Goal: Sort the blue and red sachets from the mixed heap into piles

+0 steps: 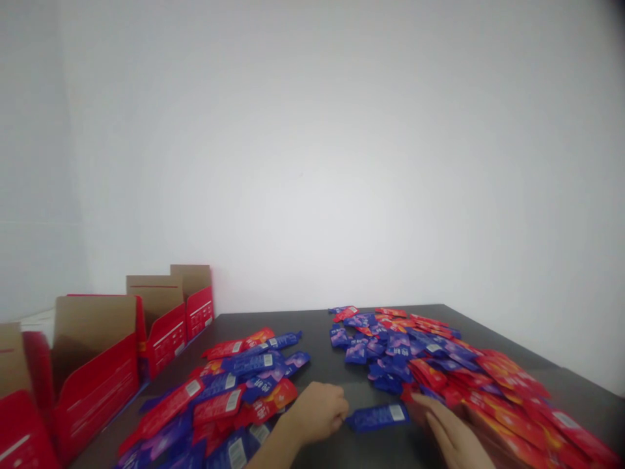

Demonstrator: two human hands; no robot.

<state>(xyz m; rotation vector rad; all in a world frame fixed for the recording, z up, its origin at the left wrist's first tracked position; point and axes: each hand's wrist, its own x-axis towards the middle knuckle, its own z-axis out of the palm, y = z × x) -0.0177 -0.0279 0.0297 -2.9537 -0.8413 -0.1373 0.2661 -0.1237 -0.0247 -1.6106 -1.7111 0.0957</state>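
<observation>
My left hand is closed low in the middle of the view. Its curled fingers meet the left end of a blue packet with a white label. To the right, my right hand is at the near edge of a mixed pile, by a red packet. Its fingers are blurred and partly hidden, so I cannot tell whether they grip that packet. Left of my left hand lies a heap of red and blue packets, among them a red one with a white label.
Several red cardboard boxes with raised brown flaps line the left side of the dark table. A wide pile of blue packets and red packets covers the right side. Behind the table rises a white wall.
</observation>
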